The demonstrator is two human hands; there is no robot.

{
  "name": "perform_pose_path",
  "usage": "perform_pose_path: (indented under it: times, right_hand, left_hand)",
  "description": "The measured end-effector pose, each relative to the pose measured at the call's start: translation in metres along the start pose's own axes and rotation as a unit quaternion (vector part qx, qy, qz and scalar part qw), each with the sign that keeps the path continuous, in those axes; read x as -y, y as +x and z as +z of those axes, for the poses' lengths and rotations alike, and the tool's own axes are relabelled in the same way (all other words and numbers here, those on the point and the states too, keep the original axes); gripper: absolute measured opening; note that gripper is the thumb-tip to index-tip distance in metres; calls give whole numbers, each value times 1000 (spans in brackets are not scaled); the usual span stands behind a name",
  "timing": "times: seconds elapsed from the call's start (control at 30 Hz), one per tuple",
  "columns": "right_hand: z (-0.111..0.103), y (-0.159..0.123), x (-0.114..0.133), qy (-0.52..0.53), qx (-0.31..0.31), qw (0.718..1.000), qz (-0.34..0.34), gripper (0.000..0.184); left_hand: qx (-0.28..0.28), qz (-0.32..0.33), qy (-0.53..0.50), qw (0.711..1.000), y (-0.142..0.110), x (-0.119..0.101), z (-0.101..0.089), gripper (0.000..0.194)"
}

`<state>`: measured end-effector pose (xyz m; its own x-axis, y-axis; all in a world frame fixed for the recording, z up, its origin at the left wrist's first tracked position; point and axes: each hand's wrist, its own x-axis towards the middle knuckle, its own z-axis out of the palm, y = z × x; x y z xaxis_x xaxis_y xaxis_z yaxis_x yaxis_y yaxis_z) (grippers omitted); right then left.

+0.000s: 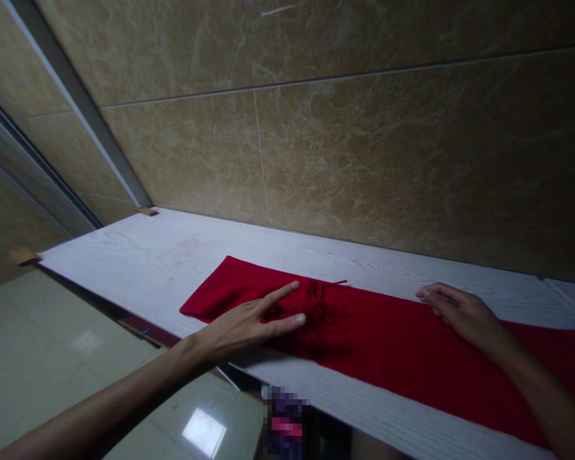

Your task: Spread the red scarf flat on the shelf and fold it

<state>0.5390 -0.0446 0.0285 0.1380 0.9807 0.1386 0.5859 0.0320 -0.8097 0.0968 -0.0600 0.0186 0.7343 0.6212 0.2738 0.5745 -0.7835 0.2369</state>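
A long red cloth (393, 345) lies flat along a white wood-grain board (138, 255), with a dark printed pattern near its left part. My left hand (252, 322) rests flat on the cloth's left part, fingers spread and pointing right, just beside the pattern. My right hand (457, 313) lies on the cloth's far edge to the right, fingers curled down onto the fabric and the board. Neither hand grips anything. The cloth runs out of view at the right.
The board stands against a brown marble-tiled wall (345, 147). A grey vertical frame strip (76, 102) runs up at the left. Glossy pale floor tiles (52, 358) lie below the board's near edge. A thin red thread (338, 281) sticks out from the cloth's far edge.
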Motion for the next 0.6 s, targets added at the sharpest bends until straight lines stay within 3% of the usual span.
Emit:
perform_pose_path:
  times: [0.1,0.27,0.47,0.6]
  right_hand:
    - [0,0,0,-8,3,1000,-14,74]
    - [0,0,-3,-3,-1,1000,-15,71]
    - [1,0,-4,-4,-3,1000,-20,70]
    - [0,0,-5,-6,-2,1000,-17,69]
  left_hand:
    - [4,51,7,999,7,-8,-2,98]
    - [13,55,-13,998,12,-20,-12,101]
    - [66,143,36,987,5,-16,-15,104]
    - [8,148,64,987,0,-13,-11,106]
